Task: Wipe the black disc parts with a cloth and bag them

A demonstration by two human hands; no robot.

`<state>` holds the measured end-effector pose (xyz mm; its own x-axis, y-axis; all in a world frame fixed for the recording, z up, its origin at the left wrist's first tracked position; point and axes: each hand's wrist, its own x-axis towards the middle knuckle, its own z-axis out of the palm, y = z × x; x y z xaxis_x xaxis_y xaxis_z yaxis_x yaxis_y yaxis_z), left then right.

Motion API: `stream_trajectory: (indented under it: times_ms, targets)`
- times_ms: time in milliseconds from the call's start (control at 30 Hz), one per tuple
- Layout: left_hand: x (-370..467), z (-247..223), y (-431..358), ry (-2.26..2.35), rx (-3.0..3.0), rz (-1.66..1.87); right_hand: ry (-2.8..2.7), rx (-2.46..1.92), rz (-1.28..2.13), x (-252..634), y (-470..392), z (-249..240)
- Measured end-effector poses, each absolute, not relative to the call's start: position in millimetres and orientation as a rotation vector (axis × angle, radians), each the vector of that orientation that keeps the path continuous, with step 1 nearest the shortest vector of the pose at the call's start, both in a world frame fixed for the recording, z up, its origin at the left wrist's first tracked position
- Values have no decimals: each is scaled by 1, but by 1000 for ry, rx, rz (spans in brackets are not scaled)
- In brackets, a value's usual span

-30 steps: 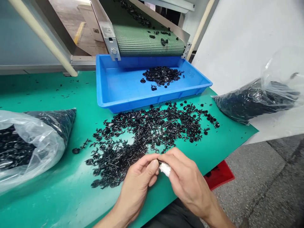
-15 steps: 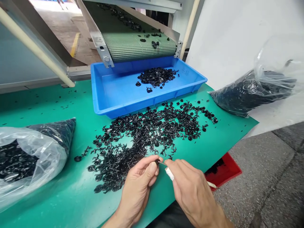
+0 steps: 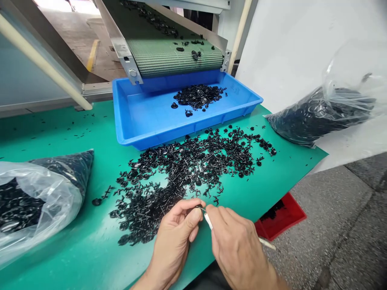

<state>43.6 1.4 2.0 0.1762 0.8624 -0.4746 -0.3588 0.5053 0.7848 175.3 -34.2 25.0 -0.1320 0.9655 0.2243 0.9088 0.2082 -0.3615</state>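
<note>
My left hand (image 3: 178, 235) pinches a small black plastic part (image 3: 198, 206) between thumb and forefinger; most of the part is hidden by the fingers. Wrapped round a slim tool, my right hand (image 3: 237, 239) brings its thin metal tip up against that part. The tool's pale handle end (image 3: 267, 243) sticks out behind the right hand. Something white (image 3: 208, 220), a wrap or tape, shows at the right fingers. Just beyond both hands, a wide heap of small black plastic parts (image 3: 181, 169) lies on the green table mat (image 3: 99, 249).
A blue tray (image 3: 151, 117) with black parts stands below a green conveyor belt (image 3: 178, 60). Plastic bags of black parts lie at left (image 3: 63, 181) and right (image 3: 323, 117). Below the table's right edge is a red bin (image 3: 292, 217) with dark bits inside.
My right hand has shifted slightly left, closer to the left hand, and less of the thin metal tip shows. The whole view has moved a little.
</note>
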Motion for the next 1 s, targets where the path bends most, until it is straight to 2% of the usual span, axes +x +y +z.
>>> stream_trajectory:
  times_ms: [267,333,467,667,833,1000]
  targets:
    - [43,-4,0,1166,773,878,-1847,-1810,920,189,-25,27]
    - [45,-2,0,1206,774,886,-1795,-1862,978,195,-20,25]
    - [47,1,0,1223,693,947,-1814,-1966,733,205,-9,20]
    - [47,4,0,1112,645,959,-1989,-1887,444,197,15,22]
    - [43,2,1,1031,717,906,-2146,-1931,415,184,35,28]
    - [40,-2,1,983,763,816,-2076,-1843,468,191,34,23]
